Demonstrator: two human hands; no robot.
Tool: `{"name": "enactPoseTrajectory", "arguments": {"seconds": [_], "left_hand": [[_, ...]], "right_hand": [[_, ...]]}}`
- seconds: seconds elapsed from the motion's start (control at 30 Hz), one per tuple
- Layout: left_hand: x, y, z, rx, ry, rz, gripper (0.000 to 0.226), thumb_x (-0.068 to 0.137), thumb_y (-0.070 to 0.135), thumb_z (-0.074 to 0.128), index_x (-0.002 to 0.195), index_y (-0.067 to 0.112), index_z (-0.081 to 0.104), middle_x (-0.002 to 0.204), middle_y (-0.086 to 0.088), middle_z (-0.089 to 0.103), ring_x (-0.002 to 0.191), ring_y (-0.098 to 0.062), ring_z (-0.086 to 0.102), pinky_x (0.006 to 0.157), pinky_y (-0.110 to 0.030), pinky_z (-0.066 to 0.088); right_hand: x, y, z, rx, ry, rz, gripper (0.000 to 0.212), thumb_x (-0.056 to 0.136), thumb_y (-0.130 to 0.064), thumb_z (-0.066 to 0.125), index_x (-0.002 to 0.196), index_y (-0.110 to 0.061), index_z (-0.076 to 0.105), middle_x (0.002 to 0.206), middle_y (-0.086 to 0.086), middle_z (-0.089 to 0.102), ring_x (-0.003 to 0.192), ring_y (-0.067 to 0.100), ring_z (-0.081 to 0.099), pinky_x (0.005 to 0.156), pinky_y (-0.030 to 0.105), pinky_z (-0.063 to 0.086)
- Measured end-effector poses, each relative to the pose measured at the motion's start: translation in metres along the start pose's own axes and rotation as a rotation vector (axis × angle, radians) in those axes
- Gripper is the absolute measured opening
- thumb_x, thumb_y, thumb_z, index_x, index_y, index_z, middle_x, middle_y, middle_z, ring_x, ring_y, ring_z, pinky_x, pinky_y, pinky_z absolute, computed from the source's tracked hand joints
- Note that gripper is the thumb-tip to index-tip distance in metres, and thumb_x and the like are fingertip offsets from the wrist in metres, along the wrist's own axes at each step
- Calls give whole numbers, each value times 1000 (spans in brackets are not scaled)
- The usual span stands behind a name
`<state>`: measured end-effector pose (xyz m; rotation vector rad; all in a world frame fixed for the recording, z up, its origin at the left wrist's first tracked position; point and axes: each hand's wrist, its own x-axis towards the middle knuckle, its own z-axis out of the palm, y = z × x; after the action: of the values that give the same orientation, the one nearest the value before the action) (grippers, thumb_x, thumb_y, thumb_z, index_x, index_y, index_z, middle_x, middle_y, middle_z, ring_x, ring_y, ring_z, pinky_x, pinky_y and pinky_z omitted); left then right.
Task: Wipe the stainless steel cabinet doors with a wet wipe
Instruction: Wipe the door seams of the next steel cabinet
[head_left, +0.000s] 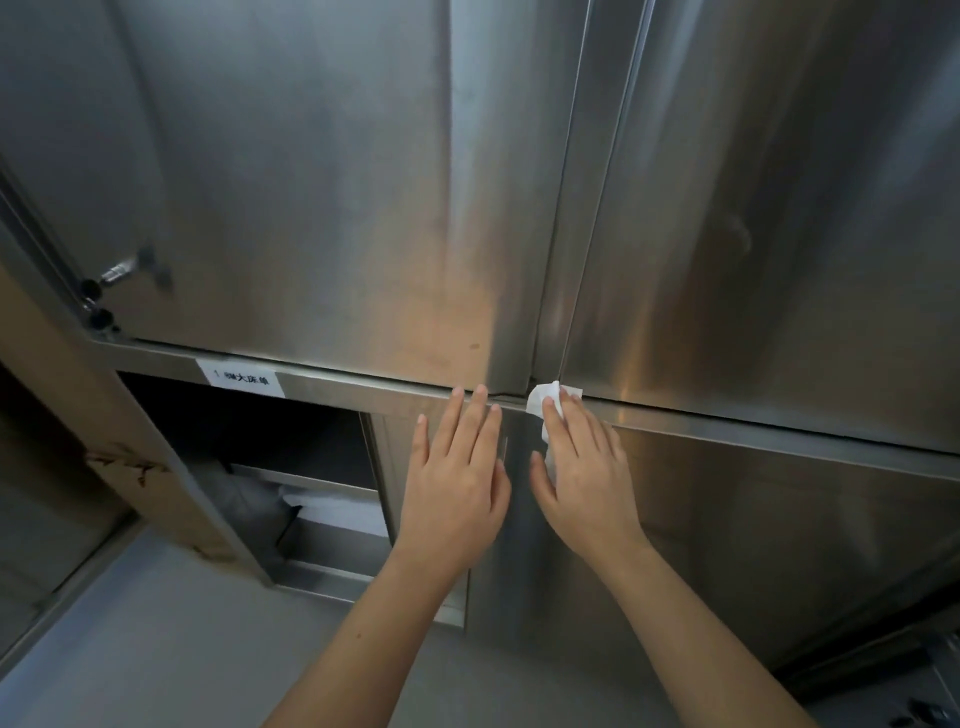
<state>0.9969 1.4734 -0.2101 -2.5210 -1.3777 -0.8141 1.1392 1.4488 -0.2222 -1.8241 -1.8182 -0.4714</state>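
My forearms (363, 639) reach up from the bottom of the view, close together. Past them my left hand (457, 483) lies flat with the fingers straight. It grips nothing, and its palm rests on the lower door (753, 519) while the fingertips touch the rail (363, 387). Just beside it my right hand (582, 467) is also flat, and its straight fingers press the wipe (545, 402) against the rail. The wipe is crumpled under the palm, with its white edge poking out past my fingertips.

I'd judge the wipe light, soft and limp. It will bunch or slip out unless I keep my whole palm on it, so pressing flat suits it better than pinching a corner. The steel looks hard and slick, so the wipe should glide.

The wipe sits right below the seam (563, 208) between the two upper doors (311, 182). That groove and the rail's lip are the edges likeliest to snag it. Above and to the right there is broad bare steel for long strokes. To the left the room ends sooner at an open bay (270, 431) under a label (241, 378). Farther up left is what may be a latch (117, 273), but it is too blurred to be sure.
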Motion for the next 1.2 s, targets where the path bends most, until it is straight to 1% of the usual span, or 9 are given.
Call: {"name": "enactPoseTrajectory", "arguments": {"seconds": [0.23,0.37,0.47,0.67,0.8,0.93,1.1,1.13,1.2], "left_hand": [[45,-2,19,-2,92,74,50,85,20,34,126,2,55,141,-15,44,131,-32,39,101,-57,30],[75,-4,23,31,197,98,51,85,18,35,132,2,49,145,-15,37,135,-33,32,105,-56,21],[93,-9,25,46,249,138,54,85,19,38,137,5,42,148,-13,30,138,-31,26,109,-53,16],[113,-30,48,31,322,260,60,89,23,39,145,10,22,154,-4,5,144,-19,0,110,-53,13],[111,-49,65,42,298,362,68,92,26,34,150,16,-1,156,3,-16,144,-16,-6,113,-49,2],[113,-60,73,31,330,432,66,92,26,33,150,16,2,157,2,-12,144,-15,-3,113,-48,0],[118,-65,76,40,370,481,65,94,27,33,150,15,3,157,0,-12,144,-15,-4,113,-46,-4],[118,-65,77,35,375,484,65,94,28,33,150,15,3,157,0,-12,144,-15,-4,113,-45,-5],[118,-67,78,36,381,491,65,94,28,34,150,14,4,156,-1,-13,144,-15,-5,113,-45,-5]], "right_hand": [[33,20,11,17,79,16,65,78,-11,68,136,1,43,144,18,39,132,33,39,99,54,41],[60,28,21,-10,160,-38,59,86,-19,46,141,-3,33,150,16,27,138,33,26,103,52,31],[75,29,35,-22,144,-47,63,87,-25,45,144,-6,25,153,11,16,141,30,16,106,52,22],[77,28,66,-126,108,12,58,100,-42,15,145,-7,20,152,14,13,140,34,13,105,55,14],[55,27,83,-213,71,38,71,91,-46,35,145,-5,15,151,14,15,138,34,18,103,55,23],[41,15,84,-279,-7,132,71,86,-48,35,142,-6,23,148,13,20,135,33,25,94,61,36],[65,8,77,-396,99,227,74,87,-47,33,146,-7,13,152,10,12,144,26,2,108,57,3],[66,7,78,-389,94,240,74,88,-47,33,146,-6,13,152,11,12,144,27,2,108,57,3],[58,6,84,-363,43,251,75,87,-49,34,145,-4,17,151,13,15,142,29,11,102,61,19]]}}
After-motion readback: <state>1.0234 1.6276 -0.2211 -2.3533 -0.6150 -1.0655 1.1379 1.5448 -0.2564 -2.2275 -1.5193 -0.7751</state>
